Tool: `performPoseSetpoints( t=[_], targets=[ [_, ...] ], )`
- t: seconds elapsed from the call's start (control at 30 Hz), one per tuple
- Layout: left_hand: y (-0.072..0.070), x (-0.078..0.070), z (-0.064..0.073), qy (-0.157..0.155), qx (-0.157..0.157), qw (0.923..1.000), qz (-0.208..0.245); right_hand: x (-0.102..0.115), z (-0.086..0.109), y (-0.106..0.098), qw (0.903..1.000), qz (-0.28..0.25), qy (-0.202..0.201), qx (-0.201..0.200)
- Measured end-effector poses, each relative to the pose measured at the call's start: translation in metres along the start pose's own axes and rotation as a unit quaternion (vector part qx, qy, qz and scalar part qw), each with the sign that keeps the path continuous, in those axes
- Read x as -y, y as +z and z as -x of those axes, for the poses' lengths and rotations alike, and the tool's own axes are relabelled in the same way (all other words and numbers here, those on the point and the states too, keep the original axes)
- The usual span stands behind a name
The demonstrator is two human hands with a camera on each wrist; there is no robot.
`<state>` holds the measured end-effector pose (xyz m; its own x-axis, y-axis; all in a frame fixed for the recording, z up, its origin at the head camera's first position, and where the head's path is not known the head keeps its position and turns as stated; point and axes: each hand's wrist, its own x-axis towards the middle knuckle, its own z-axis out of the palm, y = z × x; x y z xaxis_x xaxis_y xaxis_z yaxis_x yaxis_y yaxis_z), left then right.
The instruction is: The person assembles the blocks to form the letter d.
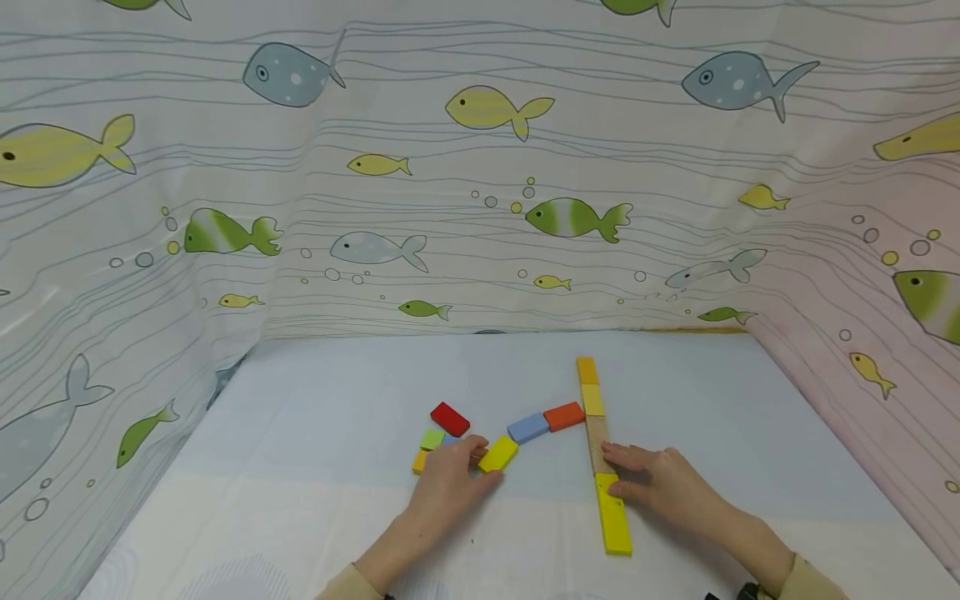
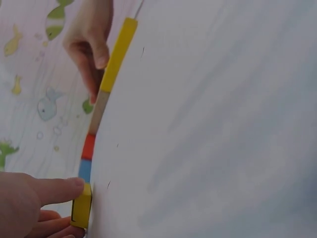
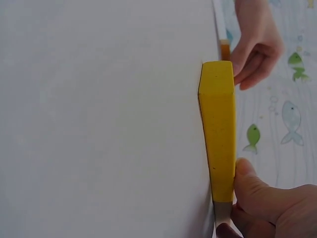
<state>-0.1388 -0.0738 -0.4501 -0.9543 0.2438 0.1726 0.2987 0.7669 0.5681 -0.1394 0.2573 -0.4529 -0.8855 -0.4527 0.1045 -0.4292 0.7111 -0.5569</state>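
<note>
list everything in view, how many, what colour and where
long block: 1, yellow, near end of row
wooden block: 1, tan, next in row
end blocks: 2, pale yellow then orange, row's far end
side blocks: 2, blue and orange-red, left of row
short block: 1, yellow, in left hand
red block: 1, red, beyond left hand
clustered blocks: 3, green, blue, orange, partly hidden by left hand
table: 1, pale, underneath
curtain: 1, whitish, printed fish, behind and beside table
sleeves: 2, beige, bottom edge
left hand: 1, pinching short block
right hand: 1, at wooden and long blocks

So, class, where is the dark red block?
In the head view, the dark red block lies slightly left of centre, just beyond the green block and the left hand.
</note>
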Motion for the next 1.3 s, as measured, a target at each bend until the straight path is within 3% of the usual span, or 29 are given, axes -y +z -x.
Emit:
performPoseSetpoints(
  t=[0.27,0.47,0.67,1.3],
  targets=[
    [0.0009,-0.0009,-0.0004,-0.002,0.000,0.9999,-0.015,-0.0011,0.0003,-0.0004,1.0000,0.000,-0.002,0.002],
    [0.0000,0.0002,0.0014,0.006,0.011,0.9999,0.000,0.0000,0.0006,-0.0005,1.0000,0.000,0.004,0.000],
    [-0.0011,-0.0003,0.0013,-0.004,0.028,0.9995,0.016,0.0010,0.0008,0.0004,0.9999,-0.003,0.010,-0.002],
    [0.0007,-0.0034,0.0037,-0.012,0.038,0.9992,0.002,0.0001,0.0019,0.0036,0.9999,-0.013,0.003,-0.010]
  ],
)
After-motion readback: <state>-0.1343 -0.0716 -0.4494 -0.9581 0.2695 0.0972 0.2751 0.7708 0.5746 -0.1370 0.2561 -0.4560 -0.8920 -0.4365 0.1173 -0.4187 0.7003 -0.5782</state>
